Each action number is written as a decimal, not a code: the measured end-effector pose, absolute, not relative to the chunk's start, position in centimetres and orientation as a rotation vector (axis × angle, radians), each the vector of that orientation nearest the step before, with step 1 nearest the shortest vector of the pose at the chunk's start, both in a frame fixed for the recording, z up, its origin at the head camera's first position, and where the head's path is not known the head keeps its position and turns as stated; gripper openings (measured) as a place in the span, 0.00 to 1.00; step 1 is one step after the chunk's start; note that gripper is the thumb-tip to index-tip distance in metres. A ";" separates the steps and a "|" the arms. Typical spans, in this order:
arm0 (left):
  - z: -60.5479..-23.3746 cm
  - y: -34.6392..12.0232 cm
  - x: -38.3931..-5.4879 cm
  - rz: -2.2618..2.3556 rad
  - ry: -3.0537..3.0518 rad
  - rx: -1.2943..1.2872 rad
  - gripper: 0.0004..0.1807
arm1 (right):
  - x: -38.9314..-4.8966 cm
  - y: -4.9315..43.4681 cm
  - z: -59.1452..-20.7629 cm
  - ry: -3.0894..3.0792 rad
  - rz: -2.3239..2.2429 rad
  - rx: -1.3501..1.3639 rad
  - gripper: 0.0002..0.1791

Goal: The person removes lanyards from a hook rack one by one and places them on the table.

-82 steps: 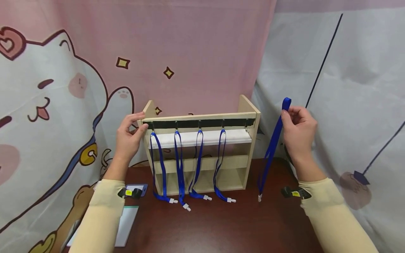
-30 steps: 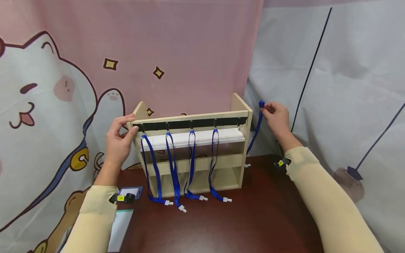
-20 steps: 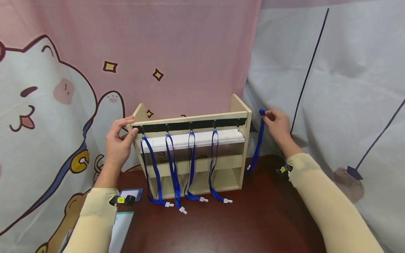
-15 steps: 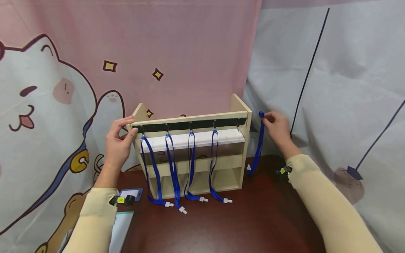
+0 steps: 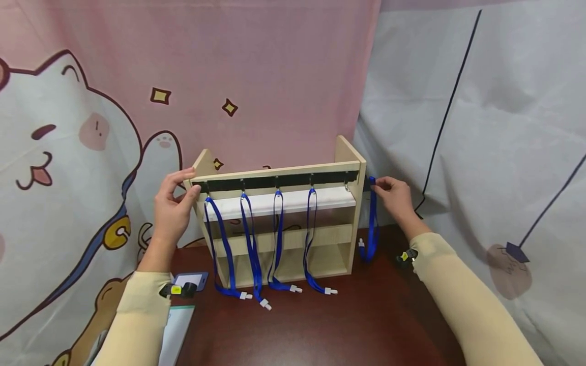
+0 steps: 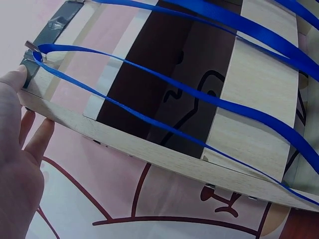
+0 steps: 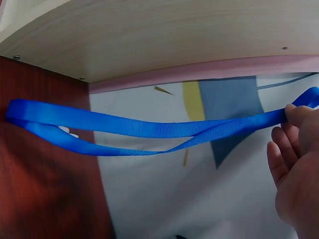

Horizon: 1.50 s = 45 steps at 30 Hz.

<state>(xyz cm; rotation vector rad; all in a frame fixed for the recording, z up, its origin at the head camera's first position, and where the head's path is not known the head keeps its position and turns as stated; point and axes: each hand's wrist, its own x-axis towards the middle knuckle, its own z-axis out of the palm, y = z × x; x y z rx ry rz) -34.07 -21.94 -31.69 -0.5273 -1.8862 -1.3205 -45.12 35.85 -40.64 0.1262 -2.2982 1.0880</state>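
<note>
My right hand (image 5: 396,199) pinches the top loop of a blue lanyard (image 5: 373,223), just right of the wooden shelf unit (image 5: 357,223). In the right wrist view the lanyard's two bands (image 7: 159,130) run from thumb and fingertips towards the red-brown table. Its white clip (image 5: 361,243) dangles low; whether it touches the table I cannot tell. My left hand (image 5: 171,203) grips the unit's upper left corner, thumb on the black strip (image 5: 293,181), fingers along the side. Several blue lanyards (image 5: 226,244) hang from hooks on that strip. The rightmost hook (image 5: 347,186) holds no lanyard.
A blue-edged badge holder (image 5: 192,281) and a white sheet-like panel (image 5: 176,330) lie on the table (image 5: 320,325) by my left forearm. Printed cloth (image 5: 284,76) stands close behind the unit and along both sides. A white ledge (image 5: 336,197) sits behind the hanging lanyards.
My right hand has come left towards the unit, then lowered, with the lanyard in its pinch. The lanyard's lower part swung and now hangs beside the unit. My left hand keeps its grip.
</note>
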 end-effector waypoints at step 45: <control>-33.0 -23.0 -36.2 -1.318 -1.856 -0.566 0.18 | -44.2 35.4 -52.6 -2.545 1.278 0.103 0.06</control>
